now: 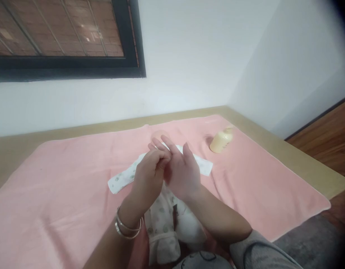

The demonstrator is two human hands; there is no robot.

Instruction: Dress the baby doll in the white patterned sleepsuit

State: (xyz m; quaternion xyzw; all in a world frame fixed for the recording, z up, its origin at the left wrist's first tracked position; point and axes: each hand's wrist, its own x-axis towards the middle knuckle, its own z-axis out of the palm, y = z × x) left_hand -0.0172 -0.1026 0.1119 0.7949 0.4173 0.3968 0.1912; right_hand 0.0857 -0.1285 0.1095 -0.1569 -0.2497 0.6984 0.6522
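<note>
A small white baby garment (161, 220) with a faint print lies spread on a pink towel (63, 186), its sleeves reaching left and right. Both my hands hover above its upper part, close together. My left hand (148, 173), with bangles at the wrist, has its fingers curled in a pinch against the fingers of my right hand (181, 168). The right hand is raised with fingers stretched upward and palm facing left. What the left fingers pinch cannot be made out.
A pale yellow bottle (221, 141) lies on its side on the towel at the back right. The towel covers a tan surface (301, 164) in a white-walled corner. A dark-framed window (68, 41) is at upper left, wooden floor (326, 145) at right.
</note>
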